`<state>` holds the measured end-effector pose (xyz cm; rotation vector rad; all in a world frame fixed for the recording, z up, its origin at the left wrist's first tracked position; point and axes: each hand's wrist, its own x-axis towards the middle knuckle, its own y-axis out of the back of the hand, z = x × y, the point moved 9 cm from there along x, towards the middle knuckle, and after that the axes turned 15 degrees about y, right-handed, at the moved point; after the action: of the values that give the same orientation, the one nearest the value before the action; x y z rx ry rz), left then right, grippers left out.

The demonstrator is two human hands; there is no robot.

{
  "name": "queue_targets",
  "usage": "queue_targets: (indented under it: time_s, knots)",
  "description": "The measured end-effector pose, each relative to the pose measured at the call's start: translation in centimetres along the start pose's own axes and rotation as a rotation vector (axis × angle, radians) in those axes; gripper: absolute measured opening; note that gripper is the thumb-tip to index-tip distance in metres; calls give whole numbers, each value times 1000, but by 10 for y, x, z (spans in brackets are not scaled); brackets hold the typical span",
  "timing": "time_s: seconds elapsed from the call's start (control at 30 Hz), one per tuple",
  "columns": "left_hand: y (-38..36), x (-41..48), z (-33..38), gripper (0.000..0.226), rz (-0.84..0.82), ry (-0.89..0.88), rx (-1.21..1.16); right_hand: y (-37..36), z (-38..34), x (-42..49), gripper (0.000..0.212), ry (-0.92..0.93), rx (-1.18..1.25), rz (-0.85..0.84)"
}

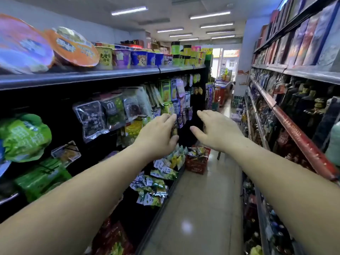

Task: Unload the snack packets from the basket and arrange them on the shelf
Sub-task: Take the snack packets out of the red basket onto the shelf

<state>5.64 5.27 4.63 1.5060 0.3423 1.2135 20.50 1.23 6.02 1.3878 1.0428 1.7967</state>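
Your left grip point(156, 137) is pinching a small snack packet point(174, 130) between thumb and curled fingers; the packet is too blurred to read. Your right grip point(219, 131) holds nothing, its fingers spread and loosely bent, palm turned toward the left one, with a gap between the two. Both are raised above the red basket point(196, 164) and nearer to you than it is.

The basket stands on the tiled floor point(202, 208) down the aisle, still carrying a heap of packets point(197, 151) above its rim. Just left of the basket runs the low shelf point(154, 221), and on it lie rows of green, yellow and white snack packets point(160, 188), the farthest of them almost touching the basket's side. Above those, up and left of the basket, clear bags point(110, 115) hang on pegs, and higher still a row of noodle cups point(138, 58) lines the top shelf. Right of the basket, across the aisle, stand racks of dark bottles point(294, 111).
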Motion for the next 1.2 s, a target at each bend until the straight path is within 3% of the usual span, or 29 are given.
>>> queue_targets:
  time_s: [0.47, 0.67, 0.87, 1.2]
  knots:
    - [-245, 95, -59, 67, -286, 128, -128, -244, 98, 65, 38, -133, 181, -290]
    - [-381, 162, -76, 72, -452, 204, -250, -338, 181, 92, 54, -291, 292, -319]
    - [-498, 232, -52, 72, -579, 232, -318, -400, 286, 91, 54, -444, 336, -308]
    - [-667, 363, 34, 65, -684, 205, -363, -536, 478, 99, 54, -495, 351, -395]
